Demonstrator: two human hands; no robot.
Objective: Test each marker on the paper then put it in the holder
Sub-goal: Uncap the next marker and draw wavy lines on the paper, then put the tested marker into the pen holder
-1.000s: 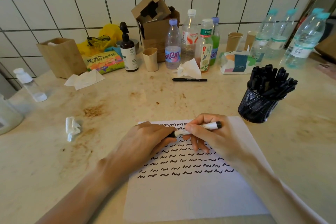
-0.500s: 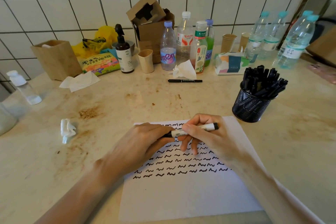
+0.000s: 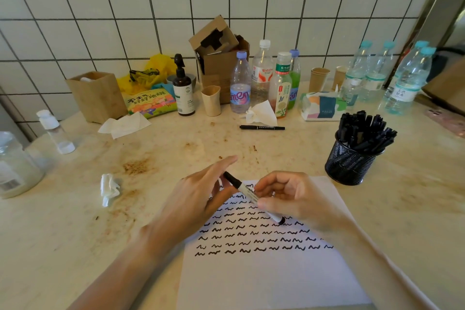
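A white-barrelled marker [image 3: 247, 193] with black ends lies slanted over the top of the paper [image 3: 271, 274], a white sheet with several rows of black squiggles. My right hand [image 3: 294, 199] pinches its barrel, and the lower end is down by the squiggles. My left hand [image 3: 198, 199] is at the upper black cap end with its index finger straight; its thumb is hidden. The holder [image 3: 348, 163], a black mesh cup full of black markers, stands to the right of the paper. Another black marker [image 3: 261, 127] lies on the counter further back.
Along the tiled wall stand several bottles [image 3: 240, 85], a cardboard box [image 3: 219, 58], paper cups [image 3: 319, 79], a tissue pack [image 3: 322, 106] and a wooden box [image 3: 97, 95]. Crumpled tissues [image 3: 109, 189] lie left of the paper. A jar [image 3: 15, 166] stands at the far left.
The marker has swung from level to slanted, its right end dropping toward the paper. My left hand's fingers have straightened away from the cap end. The camera view has shifted slightly.
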